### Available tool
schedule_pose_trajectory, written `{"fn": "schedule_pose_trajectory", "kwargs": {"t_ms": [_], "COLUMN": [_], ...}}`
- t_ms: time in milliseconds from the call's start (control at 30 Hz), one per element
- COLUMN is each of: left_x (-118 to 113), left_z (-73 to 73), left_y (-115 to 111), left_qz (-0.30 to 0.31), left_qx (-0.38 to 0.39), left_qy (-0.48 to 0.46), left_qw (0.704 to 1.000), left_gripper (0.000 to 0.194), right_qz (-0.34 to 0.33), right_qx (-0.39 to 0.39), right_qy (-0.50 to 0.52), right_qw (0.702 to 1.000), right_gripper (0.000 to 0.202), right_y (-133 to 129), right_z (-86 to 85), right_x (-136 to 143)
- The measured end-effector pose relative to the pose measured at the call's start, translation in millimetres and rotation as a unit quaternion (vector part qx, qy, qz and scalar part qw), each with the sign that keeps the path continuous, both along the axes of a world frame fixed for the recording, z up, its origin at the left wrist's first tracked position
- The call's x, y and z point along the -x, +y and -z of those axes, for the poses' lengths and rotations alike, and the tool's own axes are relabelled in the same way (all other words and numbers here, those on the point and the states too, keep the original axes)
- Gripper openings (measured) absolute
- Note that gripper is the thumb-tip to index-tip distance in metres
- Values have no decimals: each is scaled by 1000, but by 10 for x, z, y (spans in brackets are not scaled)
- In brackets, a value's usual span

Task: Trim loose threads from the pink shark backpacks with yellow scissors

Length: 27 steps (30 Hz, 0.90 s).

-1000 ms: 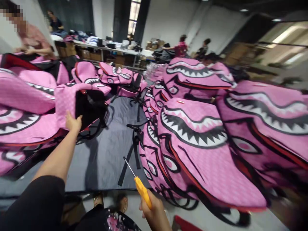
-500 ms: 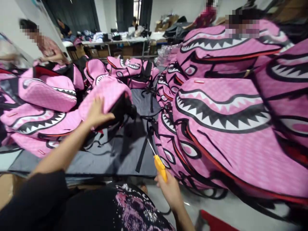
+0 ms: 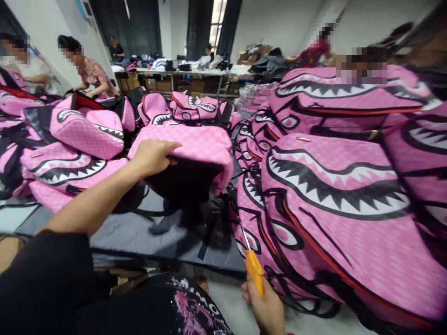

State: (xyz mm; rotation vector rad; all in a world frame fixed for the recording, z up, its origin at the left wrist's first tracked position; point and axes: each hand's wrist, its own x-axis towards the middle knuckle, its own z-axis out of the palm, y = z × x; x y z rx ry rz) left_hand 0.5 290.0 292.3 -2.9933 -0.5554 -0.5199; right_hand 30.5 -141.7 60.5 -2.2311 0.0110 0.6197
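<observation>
My left hand (image 3: pixel 157 156) is closed on the edge of a pink checked backpack (image 3: pixel 199 139), thumb on the pink fabric and fingertips curled over the rim. The backpack is tipped so its black side (image 3: pixel 185 179) faces me, with dark straps hanging to the right. Lower right, my right hand (image 3: pixel 265 304) is wrapped around a yellow-handled tool (image 3: pixel 254 270) with a long thin metal shaft that points up and away. The tool's exact kind does not show. Its shaft lies in front of stacked pink shark-mouth backpacks (image 3: pixel 335 181).
A grey cloth-covered table (image 3: pixel 122 237) lies in front of me. More pink backpacks (image 3: pixel 70 165) are heaped on its left. Several people (image 3: pixel 94 74) work around the room. A white table (image 3: pixel 195 70) with goods stands at the back.
My left hand has gone from resting spread on the backpack to gripping its edge. The backpack has turned and shifted right, showing more black. My right hand with the tool sits lower and farther right.
</observation>
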Motion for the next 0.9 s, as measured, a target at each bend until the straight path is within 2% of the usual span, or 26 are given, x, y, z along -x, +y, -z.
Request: {"fn": "schedule_pose_trajectory", "kwargs": {"t_ms": [33,67,100,133,167,200,233,300,367,433,500,567,633,700,767,800,900], "left_x": [-73,-176,-298,-426,-547,-642,-697,-641,-361,45,418,633,660,557,424,381,472], "left_z": [-139,-208,-200,-118,29,227,461,980,1489,1934,2290,2543,2683,2719,2685,2659,2625], "left_y": [9,16,20,17,-1,-39,-102,-298,-528,-712,-816,-852,-840,-789,-710,-666,-562], "left_qz": [14,30,47,63,64,55,50,30,-29,-127,-223,-295,-336,-345,-338,-330,-288], "left_qx": [-10,-12,-5,8,21,31,35,46,65,102,153,204,234,241,263,295,405], "left_qy": [21,42,61,77,85,88,84,64,31,27,74,120,143,141,99,62,-37], "left_qw": [1000,999,997,995,994,994,995,996,997,986,960,926,901,896,898,895,867], "left_gripper": [56,58,58,54,47,41,46,59,75,92,105,107,98,89,80,75,57], "right_qz": [3,0,-3,-4,-3,1,8,10,1,-18,-57,-119,-183,-246,-326,-367,-448], "right_qx": [13,27,39,47,50,50,43,29,63,111,109,43,-20,-50,0,47,187], "right_qy": [-3,-7,-12,-15,-13,-6,-1,-2,-37,-117,-235,-352,-395,-342,-249,-210,-174], "right_qw": [1000,1000,999,999,999,999,999,1000,997,987,964,928,900,905,912,905,856], "right_gripper": [53,52,51,51,52,54,55,59,63,66,67,65,64,60,55,51,44], "right_y": [-14,-13,4,32,67,102,130,149,125,110,173,358,659,1035,1445,1654,2281], "right_z": [14,26,36,43,46,47,47,41,23,-20,-99,-206,-314,-394,-438,-453,-515], "right_x": [-14,-28,-39,-48,-52,-53,-51,-42,-35,-43,-78,-144,-232,-339,-481,-574,-937]}}
